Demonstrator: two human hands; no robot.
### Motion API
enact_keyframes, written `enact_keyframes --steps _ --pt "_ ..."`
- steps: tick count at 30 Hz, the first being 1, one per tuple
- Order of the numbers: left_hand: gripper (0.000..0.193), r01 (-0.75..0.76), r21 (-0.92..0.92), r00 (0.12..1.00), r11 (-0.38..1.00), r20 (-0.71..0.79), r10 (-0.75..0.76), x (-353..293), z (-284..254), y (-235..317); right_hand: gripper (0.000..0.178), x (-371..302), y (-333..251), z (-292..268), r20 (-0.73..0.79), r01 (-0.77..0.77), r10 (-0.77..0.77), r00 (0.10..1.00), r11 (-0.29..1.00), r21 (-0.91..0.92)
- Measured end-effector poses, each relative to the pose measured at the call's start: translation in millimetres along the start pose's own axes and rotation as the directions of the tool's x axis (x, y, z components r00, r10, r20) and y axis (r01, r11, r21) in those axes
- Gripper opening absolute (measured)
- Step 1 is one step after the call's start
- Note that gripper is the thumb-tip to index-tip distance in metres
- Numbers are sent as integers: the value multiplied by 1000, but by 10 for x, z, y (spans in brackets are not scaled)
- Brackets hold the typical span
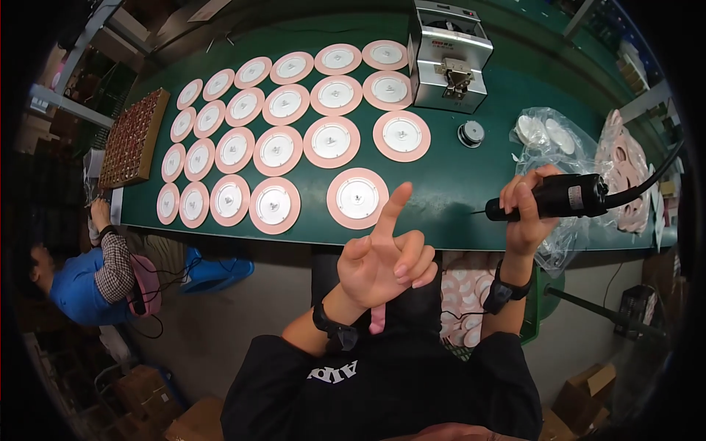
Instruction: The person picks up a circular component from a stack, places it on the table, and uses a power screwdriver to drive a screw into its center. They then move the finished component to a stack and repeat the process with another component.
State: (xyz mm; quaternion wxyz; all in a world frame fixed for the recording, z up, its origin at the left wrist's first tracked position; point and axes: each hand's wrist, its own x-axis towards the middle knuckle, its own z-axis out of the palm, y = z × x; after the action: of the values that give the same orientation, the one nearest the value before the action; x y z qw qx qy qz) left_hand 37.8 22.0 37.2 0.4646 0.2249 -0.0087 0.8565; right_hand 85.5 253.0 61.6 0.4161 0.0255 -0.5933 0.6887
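My left hand [387,264] is raised near the table's front edge, index finger stretched out and the others loosely bent, with nothing held. Just beyond that fingertip lies a pink disc with a white round centre [357,199]. My right hand [528,209] grips a black electric screwdriver [570,197], its thin bit pointing left above the green tabletop [448,176]. A cable runs from the tool's back end to the upper right. Several like discs lie in rows to the left, each with small shiny parts at its middle; a single disc [401,136] lies farther back.
A silver box-shaped machine [451,62] stands at the back, a small round metal piece [471,134] before it. Right are a clear plastic bag [544,132] and pink pieces [625,169]. Below sits a green crate [531,309]. Left, a person [92,283] sits by a gridded tray [132,140].
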Motion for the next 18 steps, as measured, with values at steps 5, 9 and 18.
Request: enact_keyframes --steps 5,9,18 --pt "46 5 -16 998 1000 -69 -6 -24 -98 -18 34 18 13 -45 -47 2 -1 999 1000 31" --pt "22 -58 154 992 986 -101 74 -127 -191 50 35 -23 7 -55 -62 25 -25 998 1000 5" --pt "24 -211 128 946 969 -223 235 -325 -151 395 36 32 62 173 43 -50 53 998 996 -75"
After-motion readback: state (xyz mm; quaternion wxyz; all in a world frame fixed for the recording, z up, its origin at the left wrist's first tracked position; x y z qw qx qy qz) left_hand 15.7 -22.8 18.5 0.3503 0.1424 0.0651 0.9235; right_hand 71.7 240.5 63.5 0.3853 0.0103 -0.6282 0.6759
